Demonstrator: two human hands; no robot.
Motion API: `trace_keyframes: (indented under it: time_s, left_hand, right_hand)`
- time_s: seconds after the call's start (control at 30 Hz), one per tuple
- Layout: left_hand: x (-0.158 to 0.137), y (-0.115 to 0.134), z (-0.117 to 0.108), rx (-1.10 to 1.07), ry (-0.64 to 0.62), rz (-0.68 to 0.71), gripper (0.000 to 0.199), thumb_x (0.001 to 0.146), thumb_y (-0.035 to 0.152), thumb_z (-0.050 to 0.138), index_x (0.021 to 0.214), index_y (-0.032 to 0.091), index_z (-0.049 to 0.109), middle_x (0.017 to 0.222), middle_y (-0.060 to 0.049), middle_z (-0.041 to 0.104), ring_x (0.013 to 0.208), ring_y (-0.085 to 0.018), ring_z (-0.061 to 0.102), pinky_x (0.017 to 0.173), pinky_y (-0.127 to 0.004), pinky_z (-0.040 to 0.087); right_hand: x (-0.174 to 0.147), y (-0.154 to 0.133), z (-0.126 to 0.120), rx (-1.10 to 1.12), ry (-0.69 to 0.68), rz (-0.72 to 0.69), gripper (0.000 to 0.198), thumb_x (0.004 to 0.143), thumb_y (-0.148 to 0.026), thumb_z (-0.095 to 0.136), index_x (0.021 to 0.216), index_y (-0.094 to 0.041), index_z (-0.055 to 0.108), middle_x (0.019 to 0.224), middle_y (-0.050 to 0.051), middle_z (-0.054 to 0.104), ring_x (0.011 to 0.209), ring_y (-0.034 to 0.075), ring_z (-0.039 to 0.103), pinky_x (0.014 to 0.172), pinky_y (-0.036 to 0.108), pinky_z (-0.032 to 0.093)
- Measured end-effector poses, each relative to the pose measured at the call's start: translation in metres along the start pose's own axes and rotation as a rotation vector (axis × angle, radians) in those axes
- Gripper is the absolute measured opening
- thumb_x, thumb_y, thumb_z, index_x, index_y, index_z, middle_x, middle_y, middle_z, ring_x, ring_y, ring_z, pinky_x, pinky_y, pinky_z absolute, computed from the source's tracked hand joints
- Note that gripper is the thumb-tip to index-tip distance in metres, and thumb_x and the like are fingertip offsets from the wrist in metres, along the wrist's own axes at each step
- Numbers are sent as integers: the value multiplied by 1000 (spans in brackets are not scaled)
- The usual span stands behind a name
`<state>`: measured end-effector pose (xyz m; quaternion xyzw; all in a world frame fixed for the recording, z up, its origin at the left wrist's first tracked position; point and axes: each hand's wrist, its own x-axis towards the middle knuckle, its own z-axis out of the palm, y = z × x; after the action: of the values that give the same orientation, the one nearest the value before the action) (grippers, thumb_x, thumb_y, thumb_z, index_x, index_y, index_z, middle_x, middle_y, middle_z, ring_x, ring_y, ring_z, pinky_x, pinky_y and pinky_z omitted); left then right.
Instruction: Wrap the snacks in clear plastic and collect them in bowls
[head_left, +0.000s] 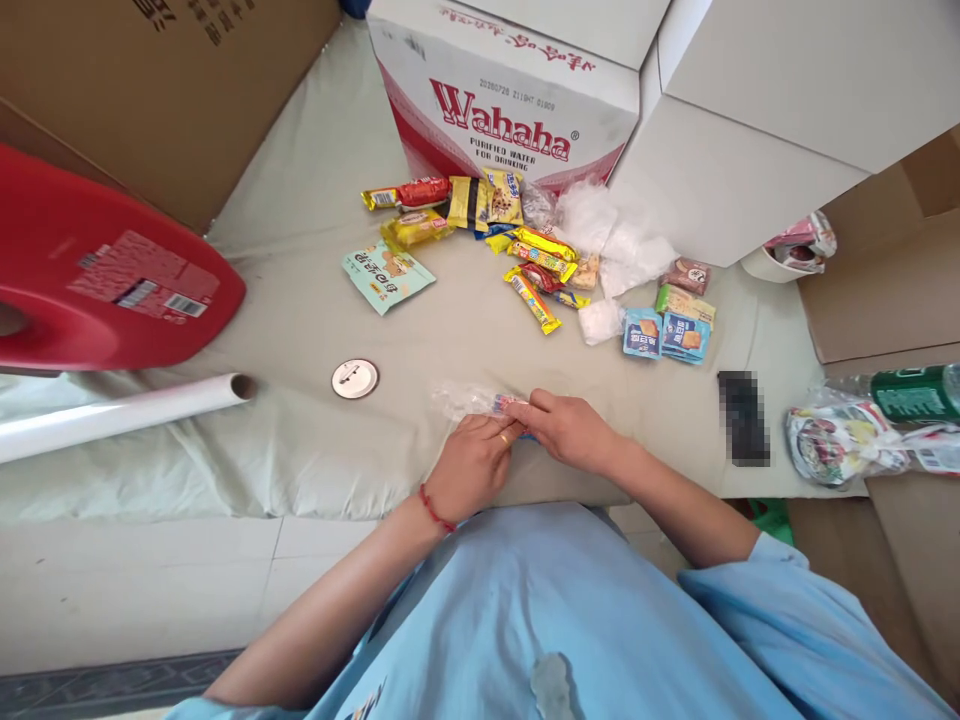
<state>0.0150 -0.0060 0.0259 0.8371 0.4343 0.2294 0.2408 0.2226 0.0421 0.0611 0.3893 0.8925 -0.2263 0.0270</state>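
Close to the front edge of the covered surface, my two hands meet over a crinkled clear plastic bag (461,400). My left hand (474,462), with a ring and a red string bracelet, is closed on the bag's near side. Thumb and fingers of my right hand (576,432) pinch a small red-and-blue printed packet (504,402) at the bag's right end. My fingers cover much of that packet, so its kind is unclear. A round badge (355,379) lies pin side up to the left.
Snack packets (540,255) and clear wrappers (630,250) lie before the Wahaha carton (517,120). A mint-green pouch (388,275) lies left of them. Left stand a red jug (112,270) and a white tube (135,410); right lie a dark blurred object (742,418) and a green-labelled bottle (915,392).
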Motion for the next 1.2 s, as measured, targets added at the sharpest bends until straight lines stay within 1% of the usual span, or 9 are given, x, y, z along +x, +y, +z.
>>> trace_keyframes:
  time_s: [0.1, 0.23, 0.3, 0.43, 0.53, 0.7, 0.8, 0.93, 1.2]
  left_hand:
    - [-17, -11, -14, -256, 90, -110, 41, 96, 16, 44, 118, 26, 77, 119, -6, 78, 113, -21, 71, 102, -39, 56]
    - [-21, -26, -31, -345, 548, -670, 35, 103, 39, 44, 112, 20, 72, 119, -8, 76, 114, -23, 69, 104, -40, 55]
    - [-13, -35, -36, -289, 667, -817, 47, 105, 46, 35, 121, 16, 68, 130, -14, 70, 124, -26, 63, 111, -47, 49]
    - [1, -44, -34, -76, 335, -773, 48, 98, 52, 46, 117, 15, 70, 148, -21, 56, 147, -37, 43, 123, -62, 32]
    - [-4, -38, -31, 61, 107, -659, 37, 83, 45, 68, 109, 18, 72, 156, -20, 47, 152, -44, 34, 119, -64, 36]
    - [-22, -27, -43, -123, -14, -517, 56, 85, 32, 58, 140, 19, 60, 136, -15, 62, 111, -27, 68, 100, -47, 56]
    - [-28, -22, -52, -312, -98, -540, 41, 87, 35, 55, 123, 24, 73, 115, -7, 72, 92, -22, 70, 87, -38, 58]
    - [-25, -11, -63, -662, -48, -747, 23, 84, 41, 66, 88, 22, 77, 83, -2, 72, 70, -16, 63, 66, -30, 53]
    - [28, 28, -45, -1149, 80, -758, 24, 79, 32, 73, 99, 18, 74, 96, -7, 78, 87, -21, 74, 87, -40, 62]
  right_hand:
    - [-3, -4, 15, -53, -12, 37, 43, 107, -25, 47, 149, -32, 56, 114, 7, 67, 84, 20, 58, 65, 29, 30]
    - [0, -11, 12, -117, -56, 37, 48, 103, -17, 49, 148, -33, 56, 121, 8, 67, 88, 22, 58, 65, 30, 31]
    - [0, -15, 7, -160, -64, 6, 48, 103, -16, 49, 147, -33, 57, 119, 9, 66, 89, 22, 58, 67, 31, 33]
    - [-1, -18, 2, -189, -58, -32, 43, 105, -18, 48, 143, -33, 60, 113, 9, 64, 91, 23, 57, 71, 32, 36]
    - [-3, -19, 2, -143, -50, -24, 39, 106, -19, 50, 140, -32, 63, 110, 9, 63, 94, 24, 56, 74, 31, 38]
    - [-4, -20, 7, -123, -12, -35, 34, 108, -22, 47, 134, -29, 67, 108, 9, 62, 96, 25, 54, 75, 32, 38]
    - [-4, -18, 11, -82, 6, -28, 34, 107, -21, 47, 131, -29, 69, 107, 9, 62, 95, 24, 53, 76, 32, 39]
    - [-7, -13, 15, 44, 32, -52, 37, 106, -17, 44, 131, -26, 70, 107, 8, 62, 94, 22, 52, 79, 31, 41]
    - [-24, -7, 6, 347, 72, -106, 43, 97, -10, 46, 133, -21, 66, 130, 13, 66, 119, 26, 59, 99, 42, 52]
